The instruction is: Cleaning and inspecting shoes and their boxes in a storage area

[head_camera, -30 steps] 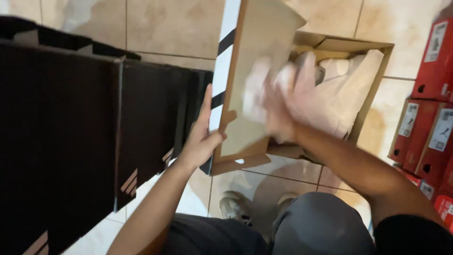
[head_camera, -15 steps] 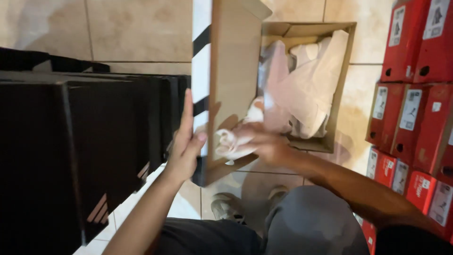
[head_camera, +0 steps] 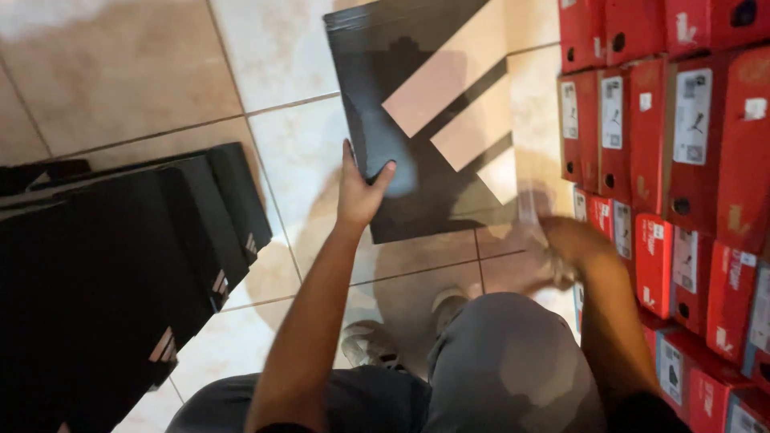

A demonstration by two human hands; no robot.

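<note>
A black shoe box (head_camera: pixel 433 120) with pale stripes on its lid lies shut on the tiled floor in front of me. My left hand (head_camera: pixel 361 188) grips its near left edge, thumb on the lid. My right hand (head_camera: pixel 553 240) is blurred, low beside the box's near right corner and close to the red boxes; whether it holds anything is unclear. My grey-trousered knees (head_camera: pixel 489 361) and a shoe (head_camera: pixel 365 345) show below.
A stack of black shoe boxes (head_camera: pixel 120 265) stands at the left. A wall of stacked red shoe boxes (head_camera: pixel 682 160) fills the right side. Beige floor tiles (head_camera: pixel 120 80) show between them.
The box was open with its lid up and white paper and a shoe inside. Now the lid is down and the box is shut. My right hand has pulled out to the right.
</note>
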